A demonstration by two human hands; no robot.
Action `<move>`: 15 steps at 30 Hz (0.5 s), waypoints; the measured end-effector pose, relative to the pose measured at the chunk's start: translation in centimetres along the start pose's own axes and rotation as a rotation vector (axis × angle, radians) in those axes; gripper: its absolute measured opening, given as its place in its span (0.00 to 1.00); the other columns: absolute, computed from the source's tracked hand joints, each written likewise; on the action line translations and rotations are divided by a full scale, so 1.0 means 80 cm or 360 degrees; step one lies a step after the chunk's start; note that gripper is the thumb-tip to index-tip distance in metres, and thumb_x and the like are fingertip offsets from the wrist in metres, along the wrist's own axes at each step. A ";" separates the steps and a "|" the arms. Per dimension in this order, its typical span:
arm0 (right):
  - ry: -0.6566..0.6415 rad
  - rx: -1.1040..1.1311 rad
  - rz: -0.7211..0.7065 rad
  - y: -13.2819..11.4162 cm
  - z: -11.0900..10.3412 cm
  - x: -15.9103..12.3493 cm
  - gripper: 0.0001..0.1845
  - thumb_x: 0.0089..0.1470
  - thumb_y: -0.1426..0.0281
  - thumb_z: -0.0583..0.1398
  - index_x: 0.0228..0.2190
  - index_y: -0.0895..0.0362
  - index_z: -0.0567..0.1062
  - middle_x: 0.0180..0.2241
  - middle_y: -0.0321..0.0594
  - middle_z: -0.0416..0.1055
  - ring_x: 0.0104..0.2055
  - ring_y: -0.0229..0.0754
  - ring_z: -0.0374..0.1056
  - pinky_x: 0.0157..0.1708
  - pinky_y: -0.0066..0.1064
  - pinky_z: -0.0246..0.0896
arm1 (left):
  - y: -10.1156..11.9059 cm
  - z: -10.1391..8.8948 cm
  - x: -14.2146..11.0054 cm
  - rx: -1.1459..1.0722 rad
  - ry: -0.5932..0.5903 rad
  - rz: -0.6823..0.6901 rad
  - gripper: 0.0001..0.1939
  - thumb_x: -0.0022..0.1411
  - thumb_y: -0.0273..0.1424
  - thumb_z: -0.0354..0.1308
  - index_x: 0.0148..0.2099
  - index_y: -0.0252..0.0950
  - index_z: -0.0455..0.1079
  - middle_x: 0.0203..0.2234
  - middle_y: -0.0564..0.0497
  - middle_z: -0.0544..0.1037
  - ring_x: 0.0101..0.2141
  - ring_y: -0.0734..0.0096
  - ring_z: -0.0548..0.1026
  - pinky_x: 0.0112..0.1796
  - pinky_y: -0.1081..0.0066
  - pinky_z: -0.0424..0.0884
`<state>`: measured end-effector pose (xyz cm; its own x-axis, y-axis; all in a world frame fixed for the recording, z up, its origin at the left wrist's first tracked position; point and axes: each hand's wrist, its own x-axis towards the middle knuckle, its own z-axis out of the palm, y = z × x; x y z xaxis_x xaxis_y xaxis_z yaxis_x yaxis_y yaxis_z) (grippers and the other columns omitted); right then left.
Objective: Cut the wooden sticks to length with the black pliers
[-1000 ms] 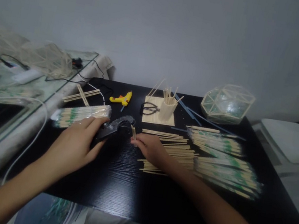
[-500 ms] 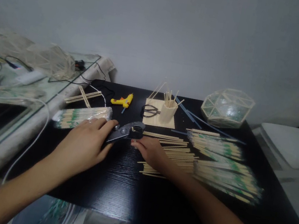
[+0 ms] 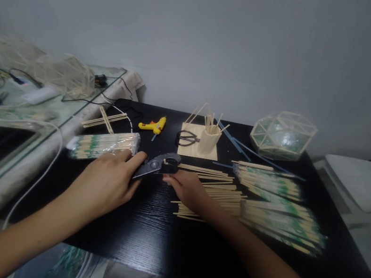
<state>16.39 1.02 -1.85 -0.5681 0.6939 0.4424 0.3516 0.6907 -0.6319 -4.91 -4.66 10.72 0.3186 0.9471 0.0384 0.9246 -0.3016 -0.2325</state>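
Observation:
My left hand (image 3: 108,183) is closed round the handles of grey pruning shears (image 3: 158,165) on the black table (image 3: 162,231). The shears' jaws point right, toward my right hand (image 3: 187,188). That hand pinches a short bamboo stick at the jaws; the stick is mostly hidden. A loose pile of bamboo sticks (image 3: 213,187) lies just right of my right hand.
Wrapped stick bundles lie at right (image 3: 281,208) and left (image 3: 102,143). At the back are a yellow glue gun (image 3: 154,125), black scissors (image 3: 186,137), a stick-built cup on a wooden board (image 3: 209,139) and a geodesic stick frame (image 3: 283,134). A glass table with cables (image 3: 13,118) stands left.
The shears have swung to the right and their jaws now sit at the stick in my right hand. Both hands moved slightly right.

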 end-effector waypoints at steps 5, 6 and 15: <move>-0.0049 -0.0007 0.0025 -0.001 -0.001 0.002 0.10 0.67 0.70 0.59 0.42 0.58 0.80 0.41 0.45 0.82 0.44 0.44 0.78 0.47 0.31 0.68 | -0.003 0.003 -0.002 0.0050 -0.0049 -0.0028 0.15 0.66 0.32 0.51 0.54 0.38 0.68 0.36 0.42 0.77 0.33 0.49 0.79 0.32 0.60 0.71; -0.0057 -0.0008 0.0023 -0.001 -0.001 0.002 0.10 0.67 0.70 0.58 0.42 0.58 0.80 0.41 0.45 0.82 0.44 0.44 0.78 0.47 0.32 0.68 | -0.003 0.004 -0.002 0.0054 -0.0058 -0.0030 0.15 0.66 0.31 0.51 0.53 0.38 0.68 0.36 0.42 0.77 0.32 0.49 0.79 0.31 0.61 0.70; -0.0034 -0.0069 -0.0011 0.000 0.004 0.001 0.10 0.67 0.70 0.59 0.41 0.57 0.81 0.39 0.44 0.82 0.42 0.43 0.78 0.46 0.30 0.67 | -0.010 0.005 -0.001 0.0018 -0.0105 -0.0049 0.20 0.61 0.24 0.49 0.54 0.39 0.67 0.35 0.43 0.79 0.30 0.51 0.79 0.28 0.64 0.68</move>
<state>16.08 1.03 -2.00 -0.5860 0.6850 0.4329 0.3793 0.7040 -0.6005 -5.74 -4.50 10.53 0.2753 0.9612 -0.0185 0.9313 -0.2714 -0.2429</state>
